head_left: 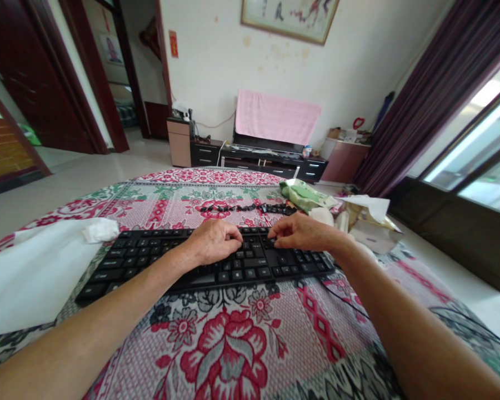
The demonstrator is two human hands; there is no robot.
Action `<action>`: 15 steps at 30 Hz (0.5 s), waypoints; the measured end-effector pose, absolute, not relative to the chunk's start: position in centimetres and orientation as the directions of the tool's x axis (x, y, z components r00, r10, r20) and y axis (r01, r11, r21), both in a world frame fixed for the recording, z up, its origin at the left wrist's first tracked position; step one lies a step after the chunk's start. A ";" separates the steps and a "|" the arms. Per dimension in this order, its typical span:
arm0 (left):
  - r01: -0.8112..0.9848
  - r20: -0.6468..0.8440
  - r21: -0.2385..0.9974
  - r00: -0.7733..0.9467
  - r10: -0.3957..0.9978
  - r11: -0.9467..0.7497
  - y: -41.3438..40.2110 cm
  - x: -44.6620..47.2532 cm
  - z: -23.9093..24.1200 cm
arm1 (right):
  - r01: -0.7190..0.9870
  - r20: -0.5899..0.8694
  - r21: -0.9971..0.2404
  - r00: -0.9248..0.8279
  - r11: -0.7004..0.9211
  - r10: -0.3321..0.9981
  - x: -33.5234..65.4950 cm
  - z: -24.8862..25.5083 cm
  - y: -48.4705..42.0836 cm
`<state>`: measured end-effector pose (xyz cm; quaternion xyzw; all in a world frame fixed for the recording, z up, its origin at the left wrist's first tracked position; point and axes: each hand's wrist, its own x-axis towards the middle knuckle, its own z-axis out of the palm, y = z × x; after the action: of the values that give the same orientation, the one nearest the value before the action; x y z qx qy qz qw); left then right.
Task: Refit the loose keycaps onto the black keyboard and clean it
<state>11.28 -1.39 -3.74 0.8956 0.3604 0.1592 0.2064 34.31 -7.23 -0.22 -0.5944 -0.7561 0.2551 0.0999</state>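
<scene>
A black computer keyboard (pixel 254 273) lies across the flowered tablecloth, slightly tilted in my view. My left hand (pixel 215 242) rests over its middle, thumb and forefinger closed together against the keys; anything between them is hidden. Further right, my right hand (pixel 296 231) has its fingers curled down in a pinch at the navigation-key area, where several keys seem absent. Whether a keycap sits in that pinch is not visible. Just beyond the keyboard runs an uneven row of loose black keycaps (pixel 250 208).
White paper (pixel 29 272) with a crumpled tissue (pixel 100 229) lies at left. At right stand a green wipes packet (pixel 306 194) and an open carton (pixel 369 230). The keyboard's cable (pixel 345 301) trails right. Beyond the table is a cabinet with a towel-covered television (pixel 277 116).
</scene>
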 end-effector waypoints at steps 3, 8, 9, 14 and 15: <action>0.577 0.134 0.490 0.692 0.710 -0.654 -1.5 11.3 -3.6 | 0.851 -0.157 -0.499 -0.274 0.163 0.949 34.0 -0.6 -7.1; 0.577 0.135 0.486 0.693 0.708 -0.657 -1.6 11.3 -3.5 | 0.841 -0.148 -0.506 -0.301 0.189 0.942 33.6 -0.9 -7.1; 0.577 0.136 0.485 0.693 0.708 -0.658 -1.6 11.3 -3.5 | 0.841 -0.152 -0.509 -0.300 0.186 0.942 33.5 -0.9 -7.1; 0.585 0.127 0.484 0.689 0.714 -0.651 -1.6 11.3 -3.5 | 0.840 -0.149 -0.519 -0.273 0.160 0.950 33.5 -1.1 -7.0; 0.585 0.126 0.485 0.688 0.715 -0.650 -1.6 11.3 -3.5 | 0.843 -0.142 -0.515 -0.265 0.157 0.954 33.5 -1.1 -6.9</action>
<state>11.28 -1.58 -3.50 0.8948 0.3632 0.1550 0.2082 33.53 -6.94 -1.15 -0.5965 -0.7530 0.2558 0.1085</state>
